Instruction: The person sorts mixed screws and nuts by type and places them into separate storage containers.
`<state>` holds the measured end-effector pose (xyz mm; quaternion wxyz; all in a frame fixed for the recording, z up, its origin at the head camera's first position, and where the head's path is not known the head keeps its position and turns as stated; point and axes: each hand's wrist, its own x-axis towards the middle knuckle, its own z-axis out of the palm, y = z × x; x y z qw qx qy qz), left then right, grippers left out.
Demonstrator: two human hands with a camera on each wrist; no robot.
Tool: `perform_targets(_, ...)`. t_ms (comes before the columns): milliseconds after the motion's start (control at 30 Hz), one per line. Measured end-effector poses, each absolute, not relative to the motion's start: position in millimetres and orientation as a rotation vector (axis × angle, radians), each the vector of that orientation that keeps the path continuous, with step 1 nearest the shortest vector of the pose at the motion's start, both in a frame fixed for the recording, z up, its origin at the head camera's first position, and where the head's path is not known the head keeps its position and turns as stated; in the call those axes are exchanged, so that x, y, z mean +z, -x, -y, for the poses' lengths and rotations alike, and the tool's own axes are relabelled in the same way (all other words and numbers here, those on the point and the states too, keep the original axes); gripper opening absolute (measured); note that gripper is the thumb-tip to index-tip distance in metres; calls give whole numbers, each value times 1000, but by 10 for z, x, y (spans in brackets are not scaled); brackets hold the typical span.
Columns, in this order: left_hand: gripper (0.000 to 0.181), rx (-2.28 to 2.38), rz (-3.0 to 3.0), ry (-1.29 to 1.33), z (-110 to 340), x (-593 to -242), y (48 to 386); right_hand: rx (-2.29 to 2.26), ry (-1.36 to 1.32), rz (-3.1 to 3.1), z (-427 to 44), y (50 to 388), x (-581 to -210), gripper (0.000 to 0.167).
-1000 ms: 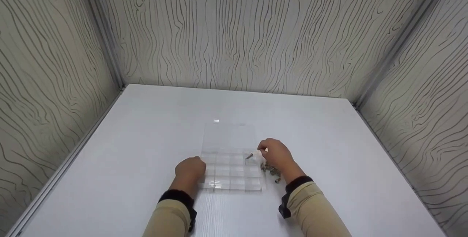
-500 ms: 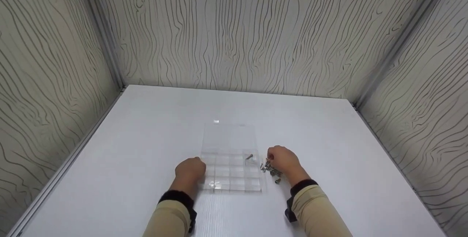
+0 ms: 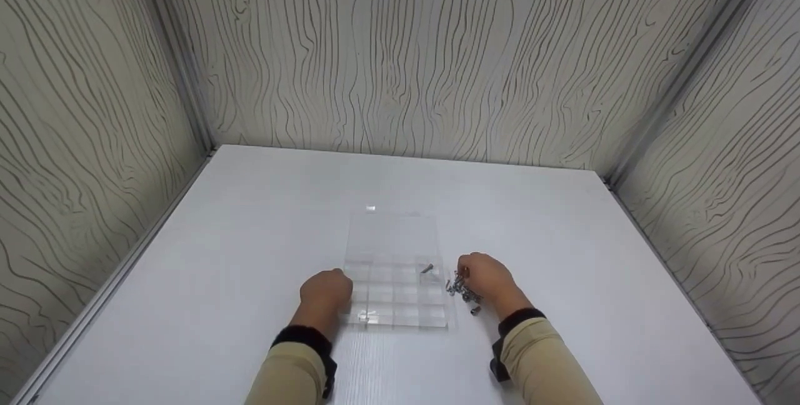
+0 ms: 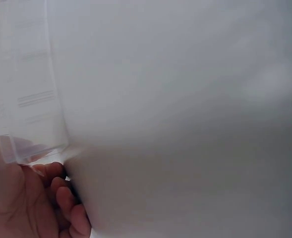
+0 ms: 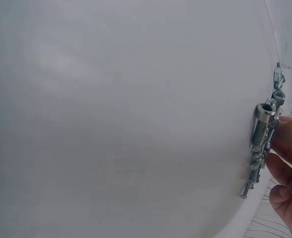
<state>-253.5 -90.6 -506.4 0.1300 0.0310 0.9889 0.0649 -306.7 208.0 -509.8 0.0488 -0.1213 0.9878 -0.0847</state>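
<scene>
A clear plastic compartment box [image 3: 406,295] lies on the white table, its transparent lid [image 3: 392,234] folded back on the far side. My left hand [image 3: 327,290] holds the box's left edge with curled fingers; in the left wrist view the box's side wall [image 4: 34,89] meets that hand near the thumb. One screw [image 3: 427,269] rests in the far right compartment. Right of the box is a small pile of metal screws and bolts [image 3: 464,292]. My right hand [image 3: 487,277] bends over this pile, fingertips among the pieces; whether they pinch one is hidden in the right wrist view.
One thicker bolt [image 3: 475,310] lies at the pile's near end. The white table [image 3: 250,224] is enclosed by wood-grain panels [image 3: 387,49] at the back and both sides, joined by grey metal posts [image 3: 178,61].
My right hand has moved from beside the far right compartment back and right to the pile, where it now stays nearly still. My left hand has not moved.
</scene>
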Motion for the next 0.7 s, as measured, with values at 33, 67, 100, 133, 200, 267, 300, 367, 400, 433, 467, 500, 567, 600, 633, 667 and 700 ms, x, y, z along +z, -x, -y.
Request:
perform_targets(33, 24, 181, -2876, -98, 907, -5066, 2536, -261, 376, -3012, -2078, 3067, -5099, 14)
perform_targets(67, 23, 172, -2878, -108, 909, -5065, 2535, -260, 378, -3013, -2079, 3067, -5099, 14)
perform_targets(100, 22, 169, -2880, -114, 910, -5067, 2535, -260, 382, -3014, -2081, 3066, -5097, 13)
perform_targets(133, 21, 165, -2880, -120, 911, -5068, 2535, -256, 385, -3014, -2081, 3064, -5094, 12)
perform_targets(200, 21, 168, -2879, -124, 912, -5062, 2533, -260, 373, -3005, -2082, 3060, -5085, 10)
perform_targets(267, 20, 166, -2877, -128, 913, -5055, 2527, -290, 351, -2991, -2084, 3060, -5073, 10)
perform_targets(300, 19, 168, -2876, -128, 912, -5051, 2524, -311, 340, -2987, -2084, 3061, -5068, 11)
perform_targets(367, 17, 171, -2878, -133, 912, -5040, 2516, -377, 309, -2982, -2076, 3066, -5047, 11)
perform_targets(400, 16, 170, -2882, -140, 911, -5034, 2509, -413, 297, -2984, -2070, 3068, -5034, 11)
perform_targets(433, 15, 166, -2888, -148, 911, -5034, 2506, -450, 287, -2985, -2063, 3072, -5023, 11)
perform_targets(467, 14, 168, -2890, -153, 911, -5030, 2502, -480, 280, -2990, -2053, 3075, -5008, 11)
perform_targets(500, 14, 168, -2890, -158, 910, -5026, 2499, -505, 284, -2999, -2040, 3075, -4989, 11)
perform_targets(567, 17, 164, -2879, -164, 908, -5018, 2494, -549, 301, -3010, -2009, 3074, -4954, 11)
perform_targets(600, 18, 163, -2871, -167, 907, -5018, 2493, -561, 306, -3015, -1991, 3073, -4938, 10)
perform_targets(633, 20, 166, -2862, -166, 907, -5017, 2494, -572, 321, -3023, -1972, 3070, -4922, 10)
perform_targets(667, 22, 167, -2852, -163, 907, -5013, 2494, -578, 334, -3033, -1953, 3065, -4904, 9)
perform_targets(700, 22, 167, -2843, -162, 907, -5011, 2495, -589, 347, -3043, -1933, 3060, -4891, 8)
